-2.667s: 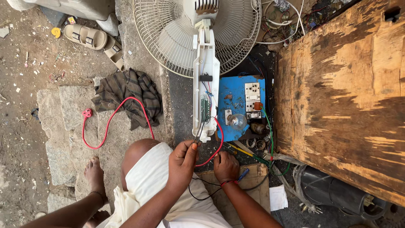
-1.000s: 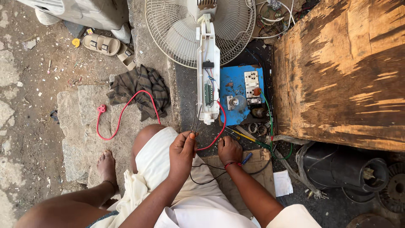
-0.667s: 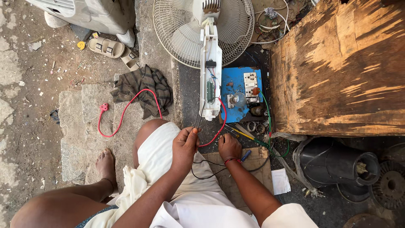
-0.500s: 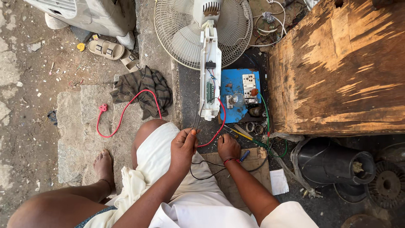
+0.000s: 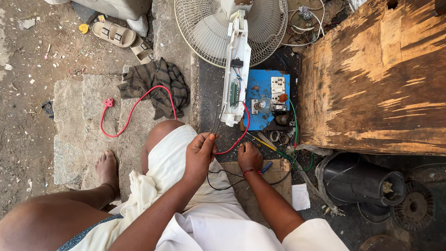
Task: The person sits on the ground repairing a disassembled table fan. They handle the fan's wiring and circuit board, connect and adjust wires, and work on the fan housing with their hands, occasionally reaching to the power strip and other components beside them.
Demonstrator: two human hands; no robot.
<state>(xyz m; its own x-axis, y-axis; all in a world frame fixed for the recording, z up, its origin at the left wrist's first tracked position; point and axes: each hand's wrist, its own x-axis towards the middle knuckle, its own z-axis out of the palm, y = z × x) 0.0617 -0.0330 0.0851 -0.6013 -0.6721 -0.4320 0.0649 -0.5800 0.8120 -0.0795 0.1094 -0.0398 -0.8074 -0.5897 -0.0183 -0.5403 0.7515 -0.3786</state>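
Left hand (image 5: pixel 200 153) still pinches thin black wires (image 5: pixel 215 118) (right hand (image 5: pixel 249 156) stays fisted, contents unclear).

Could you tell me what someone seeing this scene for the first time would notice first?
Most striking is the white fan lying at the top centre, its opened column running down toward the person. Just below it, the left hand pinches thin dark wires and the right hand rests beside it. A red cable loops across the stone slab at left, and a big worn wooden box fills the right.
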